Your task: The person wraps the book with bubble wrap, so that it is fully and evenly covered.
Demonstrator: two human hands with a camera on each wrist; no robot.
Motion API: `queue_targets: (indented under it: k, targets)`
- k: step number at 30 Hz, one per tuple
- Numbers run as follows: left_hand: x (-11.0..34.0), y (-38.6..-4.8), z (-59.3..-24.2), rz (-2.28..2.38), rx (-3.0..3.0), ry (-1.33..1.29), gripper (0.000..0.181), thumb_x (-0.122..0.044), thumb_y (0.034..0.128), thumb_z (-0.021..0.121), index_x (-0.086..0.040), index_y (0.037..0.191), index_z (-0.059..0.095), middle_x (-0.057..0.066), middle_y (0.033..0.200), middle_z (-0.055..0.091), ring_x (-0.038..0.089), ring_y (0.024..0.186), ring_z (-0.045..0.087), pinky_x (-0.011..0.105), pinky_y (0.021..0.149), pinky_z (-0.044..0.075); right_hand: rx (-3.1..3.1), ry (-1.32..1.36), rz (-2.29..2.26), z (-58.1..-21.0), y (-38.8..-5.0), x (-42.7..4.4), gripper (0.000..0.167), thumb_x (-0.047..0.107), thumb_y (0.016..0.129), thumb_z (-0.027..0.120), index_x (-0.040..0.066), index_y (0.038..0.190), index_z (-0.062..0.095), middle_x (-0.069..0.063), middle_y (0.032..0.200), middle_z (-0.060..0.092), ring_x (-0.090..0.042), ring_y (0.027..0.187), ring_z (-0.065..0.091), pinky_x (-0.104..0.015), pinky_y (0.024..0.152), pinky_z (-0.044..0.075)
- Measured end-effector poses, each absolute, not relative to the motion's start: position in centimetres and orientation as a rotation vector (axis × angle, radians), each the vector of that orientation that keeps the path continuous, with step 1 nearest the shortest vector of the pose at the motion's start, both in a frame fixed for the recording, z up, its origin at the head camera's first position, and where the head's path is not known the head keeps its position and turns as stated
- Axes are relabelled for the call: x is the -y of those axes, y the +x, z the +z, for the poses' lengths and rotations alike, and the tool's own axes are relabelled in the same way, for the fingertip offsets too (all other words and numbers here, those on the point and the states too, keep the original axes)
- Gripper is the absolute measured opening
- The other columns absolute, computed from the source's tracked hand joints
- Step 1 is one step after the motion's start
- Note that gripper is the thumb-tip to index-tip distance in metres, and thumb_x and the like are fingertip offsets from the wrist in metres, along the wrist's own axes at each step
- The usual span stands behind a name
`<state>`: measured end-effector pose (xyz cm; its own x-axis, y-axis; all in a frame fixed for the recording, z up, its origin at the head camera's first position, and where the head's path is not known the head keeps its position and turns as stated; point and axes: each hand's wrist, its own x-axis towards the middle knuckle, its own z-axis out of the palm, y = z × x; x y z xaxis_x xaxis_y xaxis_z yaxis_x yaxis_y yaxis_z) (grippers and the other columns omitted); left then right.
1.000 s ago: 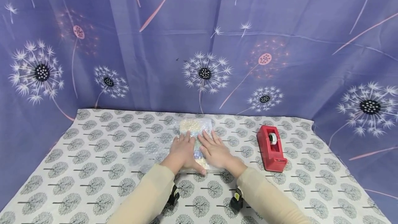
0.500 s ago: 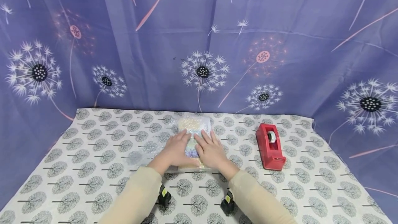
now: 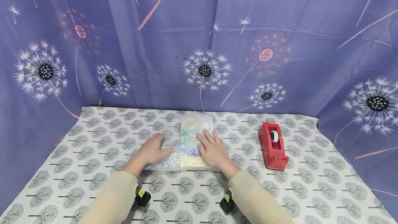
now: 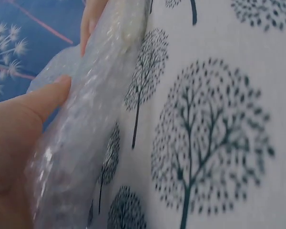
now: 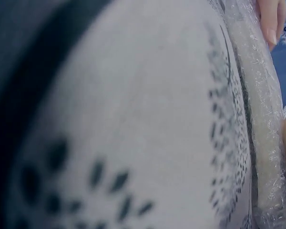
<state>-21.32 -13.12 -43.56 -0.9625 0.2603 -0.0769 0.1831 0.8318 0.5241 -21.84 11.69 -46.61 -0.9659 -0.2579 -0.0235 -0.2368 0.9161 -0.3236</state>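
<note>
A flat, colourful rectangular item (image 3: 189,139) lies under clear bubble wrap (image 3: 168,160) at the middle of the table. My right hand (image 3: 212,150) rests on the item's right side with its fingers spread and pointing away. My left hand (image 3: 152,150) is on the loose wrap left of the item, thumb apart from the fingers. In the left wrist view the thumb of my left hand (image 4: 19,124) lies against the bubble wrap (image 4: 86,109). The right wrist view shows the wrapped edge (image 5: 262,119) beside the cloth, with part of a hand at the right border.
A red tape dispenser (image 3: 273,148) with a roll of tape stands to the right of the wrap. A tree-patterned cloth (image 3: 199,201) covers the table, and a blue-violet curtain with dandelions (image 3: 155,61) hangs behind it.
My left hand has moved left off the item onto the loose wrap, uncovering more of the item. My right hand stays on the item's right side.
</note>
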Motion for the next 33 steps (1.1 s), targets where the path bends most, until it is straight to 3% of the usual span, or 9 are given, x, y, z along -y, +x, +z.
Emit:
queue_targets:
  k: [11, 13, 15, 18, 22, 25, 27, 30, 33]
  targets:
    - [17.1, -20.5, -41.3, 0.84, -2.746, 0.007, 0.073, -0.04, 0.0949, 0.049, 0.017, 0.137, 0.031, 0.037, 0.136, 0.042, 0.053, 0.124, 0.042, 0.061, 0.102, 0.039, -3.028, -0.394, -0.501, -46.6, -21.8, -11.6, 0.048, 0.044, 0.102, 0.023, 0.037, 0.149, 0.025, 0.005, 0.159, 0.013, -0.033, 0.147, 0.002, -0.06, 0.116, 0.013]
    - [17.8, -20.5, -41.0, 0.837, -2.726, -0.027, 0.069, -0.041, 0.0944, 0.049, 0.017, 0.131, 0.039, 0.038, 0.125, 0.05, 0.049, 0.112, 0.053, 0.056, 0.094, 0.047, -3.034, -0.393, -0.501, -46.7, -21.9, -11.7, 0.048, 0.044, 0.102, 0.023, 0.037, 0.149, 0.026, 0.005, 0.159, 0.013, -0.033, 0.147, 0.002, -0.06, 0.116, 0.013]
    - [18.4, -20.4, -40.8, 0.844, -2.696, -0.061, 0.06, -0.043, 0.0933, 0.051, 0.014, 0.115, 0.051, 0.031, 0.101, 0.06, 0.039, 0.087, 0.062, 0.047, 0.077, 0.054, -3.036, -0.39, -0.502, -46.7, -21.9, -11.7, 0.047, 0.044, 0.102, 0.023, 0.037, 0.149, 0.025, 0.005, 0.159, 0.013, -0.033, 0.147, 0.002, -0.059, 0.116, 0.013]
    - [19.1, -20.4, -40.8, 0.891, -2.636, -0.083, 0.045, -0.044, 0.0892, 0.057, -0.002, 0.076, 0.052, 0.006, 0.063, 0.05, 0.015, 0.052, 0.045, 0.028, 0.05, 0.044, -3.042, -0.393, -0.503, -46.7, -21.9, -11.8, 0.047, 0.044, 0.102, 0.023, 0.037, 0.149, 0.025, 0.005, 0.159, 0.013, -0.034, 0.147, 0.003, -0.059, 0.116, 0.013]
    - [19.4, -20.5, -41.2, 1.035, -2.504, -0.038, 0.042, -0.043, 0.0863, 0.063, -0.008, 0.066, 0.053, -0.006, 0.051, 0.038, 0.007, 0.045, 0.031, 0.02, 0.044, 0.031, -3.043, -0.399, -0.501, -46.5, -21.8, -11.7, 0.048, 0.044, 0.102, 0.023, 0.036, 0.149, 0.026, 0.003, 0.159, 0.013, -0.035, 0.147, 0.004, -0.06, 0.116, 0.013]
    - [19.4, -20.7, -41.8, 1.193, -2.379, -0.009, 0.051, -0.047, 0.088, 0.06, 0.002, 0.1, 0.063, 0.001, 0.069, 0.057, 0.008, 0.051, 0.038, 0.023, 0.05, 0.04, -3.041, -0.402, -0.508, -46.5, -21.7, -11.7, 0.048, 0.044, 0.102, 0.024, 0.035, 0.149, 0.026, 0.002, 0.159, 0.014, -0.036, 0.147, 0.005, -0.06, 0.116, 0.013]
    - [19.3, -20.8, -42.0, 1.313, -2.298, 0.016, 0.073, -0.053, 0.0912, 0.051, 0.008, 0.13, 0.046, 0.016, 0.099, 0.063, 0.017, 0.069, 0.056, 0.034, 0.069, 0.054, -3.039, -0.403, -0.507, -46.5, -21.7, -11.7, 0.048, 0.044, 0.102, 0.023, 0.036, 0.149, 0.026, 0.002, 0.159, 0.014, -0.036, 0.147, 0.005, -0.06, 0.116, 0.013]
    - [18.9, -20.9, -42.3, 1.537, -2.15, 0.052, 0.085, -0.063, 0.0937, 0.033, 0.008, 0.14, 0.032, 0.026, 0.137, 0.047, 0.033, 0.109, 0.058, 0.049, 0.101, 0.045, -3.041, -0.403, -0.503, -46.6, -21.7, -11.7, 0.048, 0.045, 0.102, 0.023, 0.036, 0.149, 0.026, 0.003, 0.159, 0.014, -0.036, 0.147, 0.005, -0.06, 0.116, 0.013]
    - [18.4, -20.8, -42.5, 1.77, -1.944, 0.095, 0.093, -0.07, 0.0905, 0.012, 0.005, 0.143, 0.027, 0.022, 0.14, 0.045, 0.032, 0.12, 0.054, 0.045, 0.107, 0.041, -3.049, -0.405, -0.495, -46.7, -21.7, -11.7, 0.048, 0.046, 0.101, 0.023, 0.036, 0.148, 0.026, 0.003, 0.159, 0.014, -0.036, 0.147, 0.006, -0.06, 0.116, 0.014]
